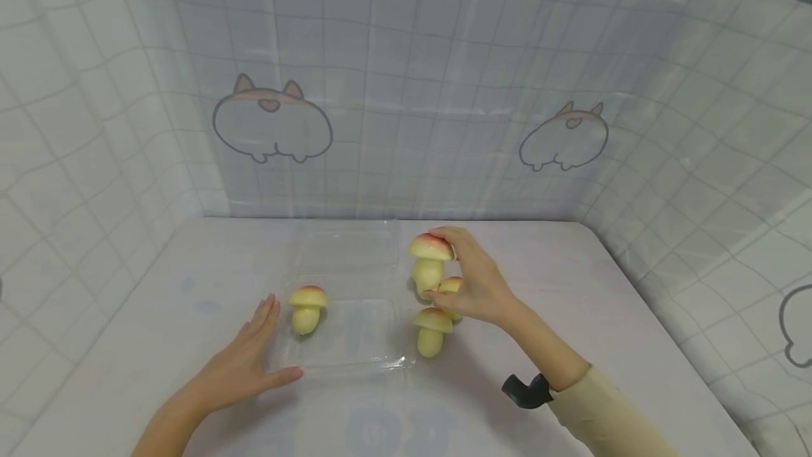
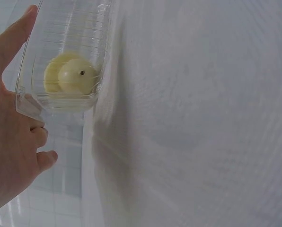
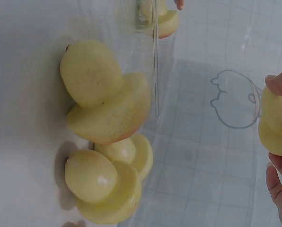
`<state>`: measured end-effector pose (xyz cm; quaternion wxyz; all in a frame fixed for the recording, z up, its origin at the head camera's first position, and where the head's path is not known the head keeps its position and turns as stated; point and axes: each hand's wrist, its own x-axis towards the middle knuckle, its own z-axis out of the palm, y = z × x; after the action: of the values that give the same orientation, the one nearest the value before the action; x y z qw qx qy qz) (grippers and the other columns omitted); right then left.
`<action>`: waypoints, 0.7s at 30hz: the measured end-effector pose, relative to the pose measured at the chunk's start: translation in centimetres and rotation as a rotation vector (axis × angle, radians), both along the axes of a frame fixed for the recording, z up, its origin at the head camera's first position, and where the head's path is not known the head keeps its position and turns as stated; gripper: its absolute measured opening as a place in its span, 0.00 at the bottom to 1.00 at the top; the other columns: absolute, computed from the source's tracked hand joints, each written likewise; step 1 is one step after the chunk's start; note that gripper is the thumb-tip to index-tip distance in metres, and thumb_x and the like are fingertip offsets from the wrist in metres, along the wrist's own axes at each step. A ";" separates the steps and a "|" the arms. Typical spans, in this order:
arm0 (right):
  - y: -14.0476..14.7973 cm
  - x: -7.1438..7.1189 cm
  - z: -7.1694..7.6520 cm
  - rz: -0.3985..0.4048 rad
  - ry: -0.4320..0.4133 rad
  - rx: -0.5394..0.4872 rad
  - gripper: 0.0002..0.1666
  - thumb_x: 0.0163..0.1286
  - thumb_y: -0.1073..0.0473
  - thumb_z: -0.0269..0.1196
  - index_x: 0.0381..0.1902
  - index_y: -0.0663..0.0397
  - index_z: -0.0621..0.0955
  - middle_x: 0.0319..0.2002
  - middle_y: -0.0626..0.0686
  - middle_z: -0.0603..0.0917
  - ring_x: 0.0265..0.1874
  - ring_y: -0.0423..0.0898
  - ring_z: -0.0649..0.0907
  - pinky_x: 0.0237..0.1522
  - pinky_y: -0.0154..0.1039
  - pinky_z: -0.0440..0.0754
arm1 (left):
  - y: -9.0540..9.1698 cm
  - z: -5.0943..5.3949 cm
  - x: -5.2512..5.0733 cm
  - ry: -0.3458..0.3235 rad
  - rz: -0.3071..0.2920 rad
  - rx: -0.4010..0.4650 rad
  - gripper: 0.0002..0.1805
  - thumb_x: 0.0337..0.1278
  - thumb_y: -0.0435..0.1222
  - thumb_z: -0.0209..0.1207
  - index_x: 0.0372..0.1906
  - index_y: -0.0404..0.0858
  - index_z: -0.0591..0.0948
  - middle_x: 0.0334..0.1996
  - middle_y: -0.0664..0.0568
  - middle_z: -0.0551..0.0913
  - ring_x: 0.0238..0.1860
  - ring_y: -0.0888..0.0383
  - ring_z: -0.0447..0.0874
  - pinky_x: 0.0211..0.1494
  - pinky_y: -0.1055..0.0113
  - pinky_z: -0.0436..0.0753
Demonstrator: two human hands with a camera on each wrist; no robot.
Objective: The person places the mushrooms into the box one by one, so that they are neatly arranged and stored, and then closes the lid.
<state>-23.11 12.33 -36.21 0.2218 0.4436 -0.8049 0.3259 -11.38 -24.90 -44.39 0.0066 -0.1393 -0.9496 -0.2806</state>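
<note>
Hands: from my end I see the left hand spread wide at the left side of the clear container, the right hand pinching one raised mushroom between thumb and fingers.
Boxed mushroom: inside the container, toward its left.
Loose mushrooms: I count three on the table, right of the container.
Black fitting: beside the right sleeve.

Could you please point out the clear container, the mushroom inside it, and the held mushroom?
Clear container (image 1: pixel 358 333): head view, bare floor.
Mushroom inside it (image 1: pixel 307 314): head view, upper stem.
Held mushroom (image 1: pixel 428 269): head view, upper stem.
</note>
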 end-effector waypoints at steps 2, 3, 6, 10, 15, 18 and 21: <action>-0.4 0.1 0.0 0.007 -0.005 -0.001 0.54 0.41 0.57 0.78 0.66 0.57 0.65 0.60 0.52 0.72 0.55 0.45 0.74 0.51 0.39 0.76 | 0.0 0.0 0.0 0.001 0.001 -0.003 0.65 0.47 0.60 0.66 0.73 0.25 0.43 0.74 0.30 0.40 0.73 0.35 0.39 0.68 0.35 0.51; -0.5 0.1 0.0 0.011 -0.007 0.000 0.55 0.41 0.57 0.79 0.66 0.57 0.65 0.60 0.53 0.72 0.55 0.45 0.74 0.50 0.39 0.77 | 0.0 -0.1 0.0 0.004 0.000 -0.004 0.65 0.47 0.60 0.66 0.73 0.24 0.43 0.74 0.30 0.40 0.73 0.35 0.39 0.68 0.35 0.51; -1.2 0.2 0.0 0.029 -0.027 0.009 0.54 0.41 0.56 0.79 0.66 0.58 0.65 0.60 0.53 0.72 0.56 0.45 0.74 0.54 0.40 0.76 | -0.1 -0.2 0.1 0.005 -0.001 -0.005 0.65 0.47 0.60 0.66 0.73 0.24 0.43 0.74 0.29 0.40 0.74 0.36 0.39 0.68 0.35 0.51; -2.1 0.3 0.1 0.031 -0.064 0.050 0.54 0.43 0.53 0.78 0.66 0.57 0.65 0.61 0.52 0.71 0.57 0.44 0.74 0.59 0.40 0.74 | -0.1 -0.2 0.1 0.023 -0.004 -0.012 0.65 0.47 0.60 0.66 0.73 0.24 0.44 0.73 0.29 0.41 0.73 0.35 0.40 0.67 0.34 0.52; -3.5 0.5 0.5 0.026 -0.070 0.101 0.54 0.46 0.49 0.76 0.68 0.55 0.63 0.61 0.50 0.71 0.56 0.42 0.73 0.58 0.39 0.74 | 0.0 -0.1 0.1 0.009 0.005 -0.011 0.64 0.47 0.60 0.66 0.73 0.24 0.44 0.74 0.29 0.41 0.73 0.35 0.40 0.67 0.34 0.52; -4.3 0.5 0.6 0.043 -0.044 0.119 0.54 0.47 0.49 0.75 0.68 0.56 0.62 0.61 0.50 0.70 0.55 0.41 0.73 0.56 0.36 0.74 | 0.0 -0.1 0.1 -0.004 0.011 -0.007 0.64 0.47 0.60 0.66 0.73 0.24 0.44 0.74 0.30 0.40 0.73 0.35 0.39 0.67 0.34 0.52; -4.9 0.4 0.7 0.066 -0.017 0.126 0.53 0.48 0.49 0.75 0.67 0.56 0.62 0.61 0.50 0.70 0.53 0.41 0.73 0.53 0.34 0.75 | 0.0 -0.1 0.1 0.003 0.009 -0.008 0.64 0.47 0.60 0.66 0.73 0.23 0.45 0.73 0.28 0.41 0.73 0.34 0.40 0.67 0.33 0.52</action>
<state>-22.68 7.39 -35.47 0.1755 0.4801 -0.8107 0.2854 -11.32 -24.88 -44.48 0.0085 -0.1352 -0.9515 -0.2764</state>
